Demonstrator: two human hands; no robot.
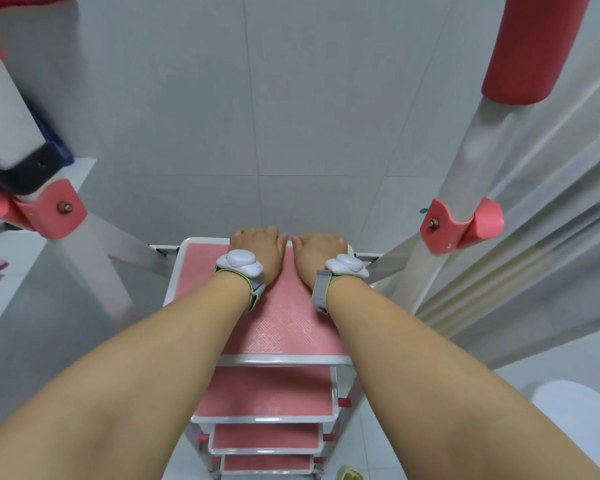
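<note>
Grip seems done: my left hand (257, 249) and right hand (321, 251), side by side, curl fingers over the far edge of the top step (284, 327) of the ladder (267, 393) standing open in the middle, and I judge lifting or folding remains.

Left hand (257, 247) and right hand (318, 250) fingers hidden beyond top step (284, 327) edge, handrail (534, 46) cut off above

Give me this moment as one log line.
left hand: grips far edge of top step | right hand: grips same edge, beside left | stepladder: standing open
</note>
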